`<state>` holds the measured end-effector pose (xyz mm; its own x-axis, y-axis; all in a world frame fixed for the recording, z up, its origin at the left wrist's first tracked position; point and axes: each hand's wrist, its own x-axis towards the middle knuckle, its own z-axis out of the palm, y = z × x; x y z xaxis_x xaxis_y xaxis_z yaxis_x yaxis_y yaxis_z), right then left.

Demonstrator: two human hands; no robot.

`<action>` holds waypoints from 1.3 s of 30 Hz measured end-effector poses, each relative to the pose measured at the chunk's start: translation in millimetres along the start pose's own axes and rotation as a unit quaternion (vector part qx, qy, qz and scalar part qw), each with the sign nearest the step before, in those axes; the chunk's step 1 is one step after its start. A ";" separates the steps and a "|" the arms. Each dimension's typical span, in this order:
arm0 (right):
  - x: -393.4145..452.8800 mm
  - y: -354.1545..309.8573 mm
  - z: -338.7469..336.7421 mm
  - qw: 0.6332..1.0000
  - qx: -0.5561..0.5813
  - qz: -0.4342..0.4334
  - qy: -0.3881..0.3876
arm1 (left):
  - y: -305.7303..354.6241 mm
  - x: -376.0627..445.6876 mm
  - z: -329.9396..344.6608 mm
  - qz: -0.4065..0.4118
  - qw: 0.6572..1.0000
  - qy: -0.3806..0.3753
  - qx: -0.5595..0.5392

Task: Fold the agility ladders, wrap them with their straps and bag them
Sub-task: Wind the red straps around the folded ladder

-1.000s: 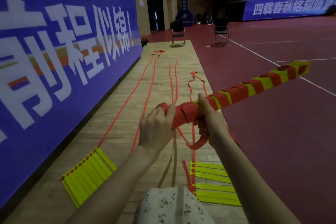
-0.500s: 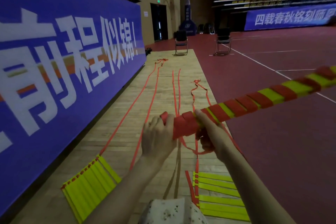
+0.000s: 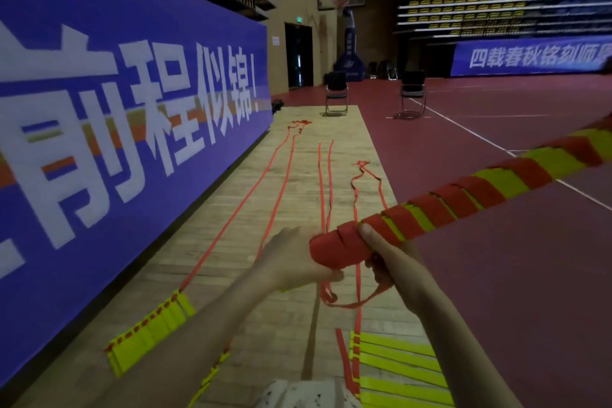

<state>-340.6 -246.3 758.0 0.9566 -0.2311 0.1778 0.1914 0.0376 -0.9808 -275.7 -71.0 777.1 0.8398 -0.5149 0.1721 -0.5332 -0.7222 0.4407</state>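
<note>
A single head-worn wide-angle view looks forward and slightly down along the wooden floor strip (image 3: pixel 298 195) beside the blue banner (image 3: pixel 132 129), toward two distant chairs (image 3: pixel 336 93). The hands (image 3: pixel 291 262) sit close beneath the lens; straight lines bow at the frame edges.

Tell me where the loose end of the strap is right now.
Head view, lower centre: the loose strap end droops beneath the wrapped ladder bundle, between the left hand and right hand.
</note>
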 end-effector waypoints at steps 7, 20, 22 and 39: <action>5.0 4.5 29.2 0.982 0.043 0.128 0.129 | 3.4 -10.0 41.0 0.119 0.865 0.351 0.337; 1.5 19.1 0.6 1.000 -0.009 -0.017 0.013 | 4.1 11.7 -3.8 -0.051 0.940 -0.239 -0.238; 4.5 14.6 -10.9 0.995 -0.077 -0.034 -0.046 | -0.2 7.1 -0.7 -0.046 0.935 -0.232 -0.263; 9.1 -17.3 0.9 0.942 -0.199 0.000 -0.270 | 19.2 -6.1 -27.2 -0.013 0.899 -0.162 -0.406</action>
<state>-335.0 -248.2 776.7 0.9493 0.3018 0.0877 0.1973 -0.3549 -0.9139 -288.3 -69.1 808.4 0.7063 -0.7057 -0.0560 -0.1522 -0.2287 0.9615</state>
